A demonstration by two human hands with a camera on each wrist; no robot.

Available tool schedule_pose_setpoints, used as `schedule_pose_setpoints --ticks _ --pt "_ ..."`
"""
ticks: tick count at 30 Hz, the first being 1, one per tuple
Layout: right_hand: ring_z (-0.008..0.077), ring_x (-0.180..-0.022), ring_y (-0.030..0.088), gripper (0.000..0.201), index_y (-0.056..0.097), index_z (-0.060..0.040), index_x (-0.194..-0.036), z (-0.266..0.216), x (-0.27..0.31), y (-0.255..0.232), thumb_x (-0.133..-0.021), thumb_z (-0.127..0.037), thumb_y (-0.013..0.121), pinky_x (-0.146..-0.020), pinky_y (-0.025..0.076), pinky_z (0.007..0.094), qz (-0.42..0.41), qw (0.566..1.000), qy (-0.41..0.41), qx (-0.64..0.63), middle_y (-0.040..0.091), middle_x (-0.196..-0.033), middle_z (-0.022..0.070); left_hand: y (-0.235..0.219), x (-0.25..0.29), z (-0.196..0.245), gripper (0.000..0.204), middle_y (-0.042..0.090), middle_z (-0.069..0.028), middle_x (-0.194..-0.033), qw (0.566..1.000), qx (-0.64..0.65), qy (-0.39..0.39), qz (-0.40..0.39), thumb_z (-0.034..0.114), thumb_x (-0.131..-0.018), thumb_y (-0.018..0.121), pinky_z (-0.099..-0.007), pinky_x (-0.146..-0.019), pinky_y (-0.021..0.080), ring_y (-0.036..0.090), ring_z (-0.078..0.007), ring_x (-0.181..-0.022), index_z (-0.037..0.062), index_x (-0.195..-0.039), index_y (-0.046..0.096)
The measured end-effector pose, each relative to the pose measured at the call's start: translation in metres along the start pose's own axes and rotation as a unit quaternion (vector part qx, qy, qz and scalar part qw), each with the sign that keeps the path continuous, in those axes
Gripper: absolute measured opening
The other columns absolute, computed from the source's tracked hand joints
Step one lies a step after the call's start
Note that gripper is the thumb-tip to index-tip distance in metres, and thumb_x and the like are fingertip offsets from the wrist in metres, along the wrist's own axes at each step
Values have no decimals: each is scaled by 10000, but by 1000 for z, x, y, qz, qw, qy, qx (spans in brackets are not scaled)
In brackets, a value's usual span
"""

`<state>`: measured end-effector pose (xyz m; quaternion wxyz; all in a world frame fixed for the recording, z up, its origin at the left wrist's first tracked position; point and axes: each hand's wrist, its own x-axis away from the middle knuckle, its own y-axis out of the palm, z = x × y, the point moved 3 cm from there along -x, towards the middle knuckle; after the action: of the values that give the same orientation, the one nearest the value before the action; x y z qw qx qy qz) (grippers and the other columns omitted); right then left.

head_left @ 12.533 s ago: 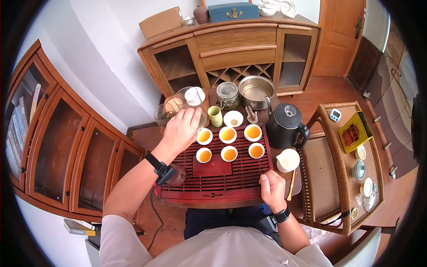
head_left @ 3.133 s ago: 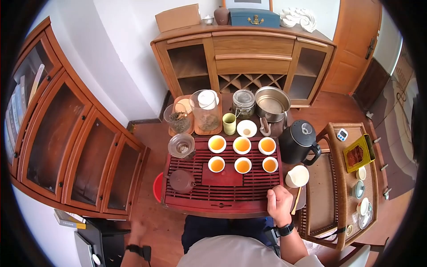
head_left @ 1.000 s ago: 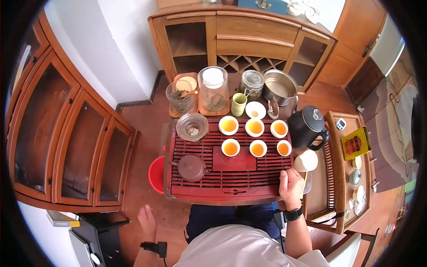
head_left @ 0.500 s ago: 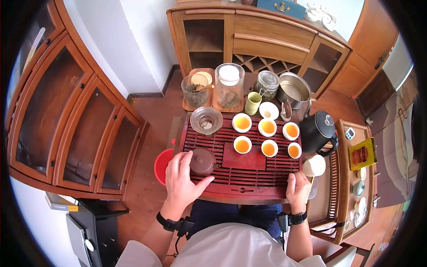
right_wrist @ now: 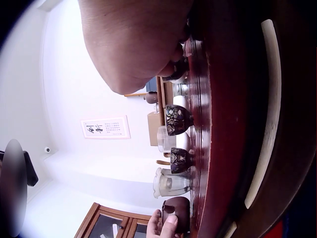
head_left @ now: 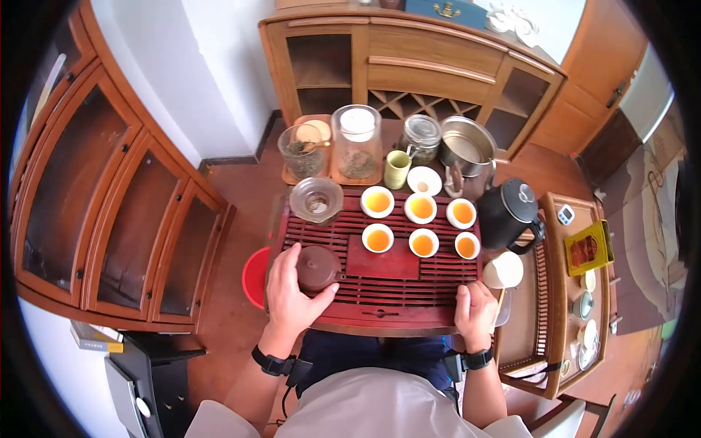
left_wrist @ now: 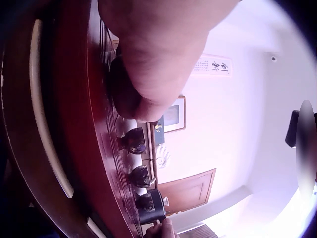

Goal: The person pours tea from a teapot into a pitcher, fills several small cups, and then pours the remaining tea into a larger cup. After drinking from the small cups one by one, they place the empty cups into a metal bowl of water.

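My left hand (head_left: 290,301) is at the left of the dark red slatted tea tray (head_left: 438,315), cupped round a small brown clay teapot (head_left: 318,264). Its fingers lie along the pot's left side and the thumb along the near right side; in the right wrist view the thumb rests against the teapot (right_wrist: 179,210). The pot sits on the slats. My right hand (head_left: 475,312) rests curled at the tray's right front edge, holding nothing visible. Several teacups (head_left: 377,238) of amber tea stand in two rows. A wavy-rimmed glass vessel (head_left: 316,200) stands at the back left corner.
Behind the tray are glass tea jars (head_left: 356,146), a green bamboo cup (head_left: 397,169), a white dish (head_left: 425,180) and a steel pot (head_left: 467,146). Right of it stand a black kettle (head_left: 509,215) and a white pitcher (head_left: 504,270). A red bucket (head_left: 255,279) is at the left.
My left hand was at the glassware at the back left, dropped below the tray's left side, then rose and closed round the teapot. My right hand stays at the tray's edge.
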<state>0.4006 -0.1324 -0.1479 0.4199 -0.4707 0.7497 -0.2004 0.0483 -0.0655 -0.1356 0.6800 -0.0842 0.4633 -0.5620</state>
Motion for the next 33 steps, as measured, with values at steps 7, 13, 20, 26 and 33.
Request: schedule_pose_setpoints --ticks 7,13,20,26,33 --pt "392 -650 638 230 651 -44 -745 -4 0 -5 -948 -144 692 -591 506 481 20 1000 -13 -3 631 -726 157 11 -3 -2 900 601 -238 -1365 1000 13 -8 7 146 -678 934 -506 -1069 509 607 -424 -1244 -15 -1459 518" --pt "369 -659 619 188 619 -5 -762 -1 7 -22 -944 -39 647 -629 492 435 104 992 -10 -76 616 -716 157 14 -2 -4 884 586 -247 -1411 1000 16 3 2 135 -701 917 -512 -1098 493 589 -431 -1290 -21 -1468 506" --pt "361 -1091 586 274 584 9 -1183 28 0 -51 -976 -123 705 -891 482 445 233 968 82 36 588 -1216 195 10 4 -7 867 602 -255 -1397 999 19 2 27 128 -699 906 -519 -1092 500 596 -438 -1284 -35 -1456 517" --pt "418 -1364 460 656 558 -14 -1386 25 -14 -57 -848 -256 846 -1158 361 546 166 975 36 141 548 -1412 208 11 6 -8 793 581 -267 -1416 999 33 17 28 120 -750 857 -515 -1106 489 584 -449 -1299 -44 -1449 520" --pt "391 -1356 466 766 618 -40 -1364 -6 -54 -26 -738 -365 918 -1158 311 570 22 981 -5 194 596 -1404 131 10 6 -10 746 578 -272 -1416 997 57 23 34 83 -774 804 -506 -1113 486 584 -444 -1303 -56 -1449 518"
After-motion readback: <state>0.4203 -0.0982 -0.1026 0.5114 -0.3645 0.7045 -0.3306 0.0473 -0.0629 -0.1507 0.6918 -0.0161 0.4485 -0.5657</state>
